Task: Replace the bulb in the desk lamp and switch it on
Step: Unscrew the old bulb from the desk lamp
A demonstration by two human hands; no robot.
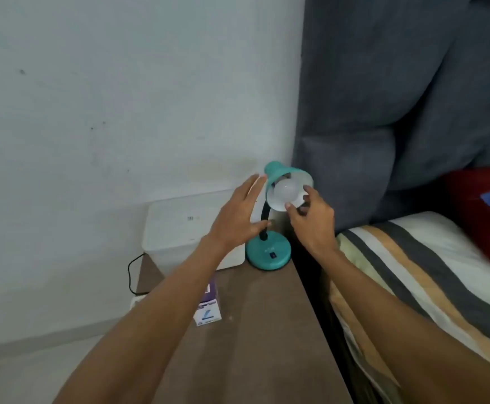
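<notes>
The left forearm [162, 301] hides most of the small box [209, 312], whose print is blurred.

Lamp shade [278, 172] and lamp base [268, 253]: teal, smooth, slight sheen. Bulb [286, 191]: frosted white, matt. Counter [255, 339]: brown, matt, faintly mottled. Headboard [398, 83], upper right: grey woven cloth. Box [176, 228]: smooth white plastic.

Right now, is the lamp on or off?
Off, it seems: the bulb in the teal shade looks dull white, with no glow on shade or wall. The right hand has its fingertips on the bulb.
</notes>
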